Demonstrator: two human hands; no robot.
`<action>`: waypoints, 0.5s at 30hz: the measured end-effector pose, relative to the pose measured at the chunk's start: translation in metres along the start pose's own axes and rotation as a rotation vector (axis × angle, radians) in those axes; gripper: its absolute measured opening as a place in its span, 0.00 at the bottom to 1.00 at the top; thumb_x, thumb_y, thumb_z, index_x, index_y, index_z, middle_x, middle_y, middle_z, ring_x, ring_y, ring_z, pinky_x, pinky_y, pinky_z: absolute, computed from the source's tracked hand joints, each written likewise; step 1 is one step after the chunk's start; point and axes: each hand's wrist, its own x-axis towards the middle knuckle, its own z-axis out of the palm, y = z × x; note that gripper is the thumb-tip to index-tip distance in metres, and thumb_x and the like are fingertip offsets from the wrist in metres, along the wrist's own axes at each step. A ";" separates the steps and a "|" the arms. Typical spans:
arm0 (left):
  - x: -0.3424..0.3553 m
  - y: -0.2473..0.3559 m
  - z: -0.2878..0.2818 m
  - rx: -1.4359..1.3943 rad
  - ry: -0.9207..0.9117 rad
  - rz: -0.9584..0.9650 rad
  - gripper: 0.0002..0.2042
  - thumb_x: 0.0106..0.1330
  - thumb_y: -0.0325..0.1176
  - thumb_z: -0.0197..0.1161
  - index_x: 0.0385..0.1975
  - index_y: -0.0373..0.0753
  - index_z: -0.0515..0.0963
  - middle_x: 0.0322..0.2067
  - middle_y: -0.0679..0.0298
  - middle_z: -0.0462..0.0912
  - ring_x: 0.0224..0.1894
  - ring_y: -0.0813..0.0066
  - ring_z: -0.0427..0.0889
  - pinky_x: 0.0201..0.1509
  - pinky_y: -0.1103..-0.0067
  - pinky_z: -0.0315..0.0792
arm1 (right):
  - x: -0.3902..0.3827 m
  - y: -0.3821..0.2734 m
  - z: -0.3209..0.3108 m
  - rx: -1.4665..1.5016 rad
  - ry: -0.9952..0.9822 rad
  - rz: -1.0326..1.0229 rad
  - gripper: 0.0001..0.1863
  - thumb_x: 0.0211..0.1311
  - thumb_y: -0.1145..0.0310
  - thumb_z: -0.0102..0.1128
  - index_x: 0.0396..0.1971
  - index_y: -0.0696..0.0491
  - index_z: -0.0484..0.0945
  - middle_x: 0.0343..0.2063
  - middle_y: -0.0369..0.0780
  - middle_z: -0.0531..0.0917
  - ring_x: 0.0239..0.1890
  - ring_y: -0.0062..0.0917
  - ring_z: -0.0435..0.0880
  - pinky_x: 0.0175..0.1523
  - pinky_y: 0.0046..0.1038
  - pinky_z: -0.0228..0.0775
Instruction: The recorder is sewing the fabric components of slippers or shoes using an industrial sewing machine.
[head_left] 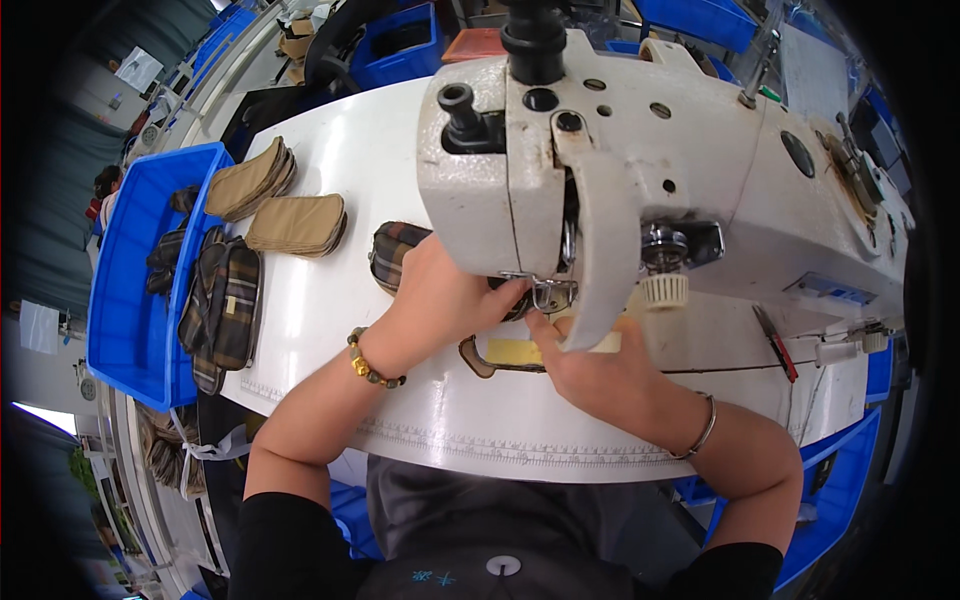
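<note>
A white sewing machine [640, 130] stands over the table, its metal presser foot [545, 292] low at the work. Beneath my left hand [440, 295] lies a dark plaid fabric piece [394, 248]; the fingers are closed on its edge just left of the foot. My right hand [605, 365] is closed at the foot's front, its fingertips pressed to the work; the machine's white arm partly hides these fingers. A tan-lined fabric edge [476, 358] shows in front of the hands, beside a yellow strip [513, 352]. Exactly how the layers lie under the foot is hidden.
Two stacks of tan fabric pieces [296, 224] lie at the left of the white table [350, 135]. Plaid pouches [222, 300] hang over the rim of a blue bin [130, 290]. Red-handled snips [775, 343] lie right of my right hand.
</note>
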 end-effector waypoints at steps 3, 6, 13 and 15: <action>0.005 0.000 -0.003 0.025 -0.008 0.096 0.11 0.51 0.36 0.70 0.36 0.47 0.85 0.28 0.59 0.84 0.32 0.56 0.83 0.33 0.67 0.77 | 0.000 0.002 -0.002 -0.003 0.012 -0.042 0.18 0.47 0.75 0.59 0.42 0.59 0.81 0.15 0.38 0.77 0.16 0.31 0.79 0.21 0.33 0.70; 0.005 0.001 -0.004 0.048 -0.054 0.061 0.12 0.51 0.37 0.70 0.36 0.47 0.85 0.28 0.59 0.85 0.31 0.55 0.84 0.33 0.67 0.77 | -0.002 0.003 0.001 0.004 0.013 -0.051 0.19 0.47 0.75 0.59 0.43 0.60 0.81 0.13 0.38 0.76 0.15 0.30 0.78 0.21 0.33 0.69; 0.003 0.001 -0.002 0.051 -0.085 0.006 0.14 0.51 0.36 0.67 0.38 0.46 0.85 0.30 0.59 0.85 0.33 0.55 0.84 0.35 0.67 0.78 | -0.001 0.003 -0.002 0.002 -0.043 -0.032 0.22 0.47 0.73 0.58 0.47 0.60 0.81 0.12 0.37 0.74 0.14 0.30 0.76 0.21 0.33 0.68; 0.003 0.002 -0.003 0.077 -0.090 0.012 0.14 0.51 0.36 0.67 0.39 0.46 0.85 0.31 0.59 0.86 0.34 0.55 0.84 0.36 0.67 0.78 | -0.002 0.002 0.000 -0.005 -0.029 -0.023 0.20 0.45 0.73 0.59 0.42 0.59 0.82 0.12 0.38 0.74 0.14 0.30 0.76 0.21 0.33 0.67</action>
